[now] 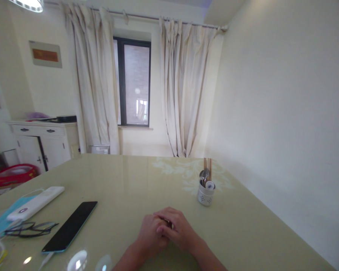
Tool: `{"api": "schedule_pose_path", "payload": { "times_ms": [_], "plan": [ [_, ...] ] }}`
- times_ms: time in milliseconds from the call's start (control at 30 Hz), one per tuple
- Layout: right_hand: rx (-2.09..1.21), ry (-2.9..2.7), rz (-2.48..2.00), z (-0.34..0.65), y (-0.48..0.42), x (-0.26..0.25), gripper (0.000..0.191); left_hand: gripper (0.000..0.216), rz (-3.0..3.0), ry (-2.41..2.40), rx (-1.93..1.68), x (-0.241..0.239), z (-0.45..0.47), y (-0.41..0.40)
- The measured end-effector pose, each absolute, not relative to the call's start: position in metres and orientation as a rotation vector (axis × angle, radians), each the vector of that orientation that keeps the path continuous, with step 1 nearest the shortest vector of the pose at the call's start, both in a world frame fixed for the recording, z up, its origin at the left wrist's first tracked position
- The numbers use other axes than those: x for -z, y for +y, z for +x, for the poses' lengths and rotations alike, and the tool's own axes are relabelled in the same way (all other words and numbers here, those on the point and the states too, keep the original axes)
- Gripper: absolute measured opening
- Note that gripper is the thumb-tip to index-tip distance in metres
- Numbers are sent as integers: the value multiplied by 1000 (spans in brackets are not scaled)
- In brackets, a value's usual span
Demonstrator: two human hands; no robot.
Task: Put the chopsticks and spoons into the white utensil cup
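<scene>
My left hand [150, 234] and my right hand [178, 228] are clasped together over the near middle of the glossy pale green table [124, 192]. The right hand lies over the left, its fingers wrapped across the knuckles. The left is closed like a fist, with its fingers partly hidden under the right. No object shows in either hand. Closest to them, beyond and to the right, stands a white perforated utensil holder [205, 197]. It contains spoons [205, 174], chopsticks [210, 167] and a white piece with a round end [209, 185].
Left on the table lie a black-screened phone [70, 227] with a cable, folded glasses [31, 229], a white power strip-like bar [36, 203] and a blue face mask [2, 221]. A wall [282, 113] runs along the right edge. A white cabinet [45, 145] stands far left.
</scene>
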State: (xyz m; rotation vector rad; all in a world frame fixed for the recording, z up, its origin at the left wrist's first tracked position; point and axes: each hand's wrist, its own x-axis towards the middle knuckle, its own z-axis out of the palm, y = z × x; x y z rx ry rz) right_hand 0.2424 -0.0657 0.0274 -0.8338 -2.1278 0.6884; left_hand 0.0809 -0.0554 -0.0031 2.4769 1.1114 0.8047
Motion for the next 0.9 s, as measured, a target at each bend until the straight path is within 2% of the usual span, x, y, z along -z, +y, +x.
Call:
{"api": "schedule_pose_path", "payload": {
  "times_ms": [200,367,433,500,567,700,800,900],
  "plan": [
    [-582,-2130,-759,242,-64,-22,62,20,2494,1198,-886,12,83,-56],
    [-213,-1773,-879,265,-49,-21,43,55,2460,1352,-865,6,86,-59],
    [-10,-1485,-1017,285,-40,-26,38,60,2407,1381,-857,3,84,-58],
    [162,-1196,-1131,310,-31,-30,47,57,2349,1384,-862,3,81,-54],
    [287,-985,-1222,336,-21,-30,68,51,2291,1363,-898,6,78,-50],
    [211,-861,-1434,375,-1,-16,106,43,2183,1311,-976,12,76,-41],
    [-37,-853,-1522,383,9,-3,112,44,2131,1312,-1036,10,75,-41],
    [-154,-861,-1534,381,10,2,102,49,2116,1345,-1091,4,75,-44]
  ]
}}
